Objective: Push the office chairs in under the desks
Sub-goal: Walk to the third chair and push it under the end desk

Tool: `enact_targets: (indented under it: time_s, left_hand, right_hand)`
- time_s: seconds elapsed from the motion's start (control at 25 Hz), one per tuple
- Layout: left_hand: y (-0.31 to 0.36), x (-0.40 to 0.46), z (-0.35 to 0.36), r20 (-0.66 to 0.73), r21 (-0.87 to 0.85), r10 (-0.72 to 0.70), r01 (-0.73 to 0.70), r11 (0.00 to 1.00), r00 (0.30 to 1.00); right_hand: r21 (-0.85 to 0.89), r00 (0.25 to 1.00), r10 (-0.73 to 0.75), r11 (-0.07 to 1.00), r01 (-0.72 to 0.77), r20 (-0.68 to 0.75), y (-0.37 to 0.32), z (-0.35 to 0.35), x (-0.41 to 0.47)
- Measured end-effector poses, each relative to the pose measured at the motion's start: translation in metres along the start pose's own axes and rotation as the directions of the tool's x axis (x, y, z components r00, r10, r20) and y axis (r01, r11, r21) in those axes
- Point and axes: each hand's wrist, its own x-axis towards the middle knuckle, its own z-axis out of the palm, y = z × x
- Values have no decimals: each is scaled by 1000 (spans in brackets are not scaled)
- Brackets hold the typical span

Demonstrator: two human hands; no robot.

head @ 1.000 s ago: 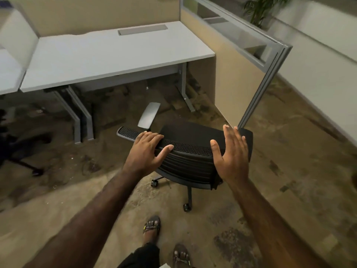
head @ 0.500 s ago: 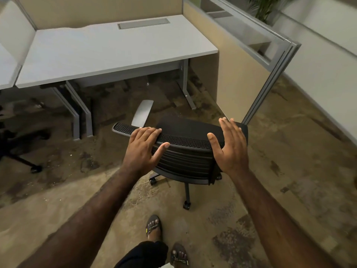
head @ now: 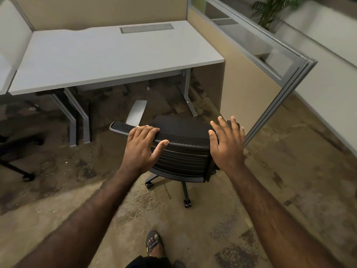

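A black office chair (head: 181,159) with a mesh-topped backrest stands on the floor in front of a white desk (head: 108,55), its seat facing the desk and outside the desk's edge. My left hand (head: 142,149) grips the top edge of the backrest, fingers over the top and thumb on the back. At the backrest's right end my right hand (head: 227,146) presses flat with straight, spread fingers. A grey armrest (head: 136,112) sticks out on the chair's left side, pointing at the gap under the desk.
A beige partition panel (head: 245,97) with a metal end post stands close to the chair's right. Grey desk legs (head: 190,97) flank the knee space. Another dark chair base (head: 11,151) sits at the far left. My sandalled foot (head: 153,242) is behind the chair.
The chair has rolled forward toward the desk and I have stepped after it. Both hands keep the same hold on the backrest.
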Motion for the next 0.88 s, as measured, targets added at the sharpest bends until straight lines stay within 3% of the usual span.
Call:
enact_targets:
  time_s: [0.24, 0.44, 0.52, 0.88]
  left_hand:
    - [-46, 42, 5, -21, 41, 5, -4, 999, 1000]
    - [-90, 84, 6, 1, 55, 2, -3, 999, 1000]
    - [-114, 104, 8, 28, 60, -1, 0, 998, 1000]
    - [-188, 174, 16, 139, 36, -36, 31, 999, 990]
  right_hand:
    - [-120, 997, -28, 992, 37, 77, -38, 27, 47]
    - [-221, 962, -205, 945, 242, 179, -61, 54, 81]
    - [-195, 939, -254, 934, 301, 230, -76, 70, 95]
    - [-89, 905, -239, 954, 286, 351, -111, 116, 166]
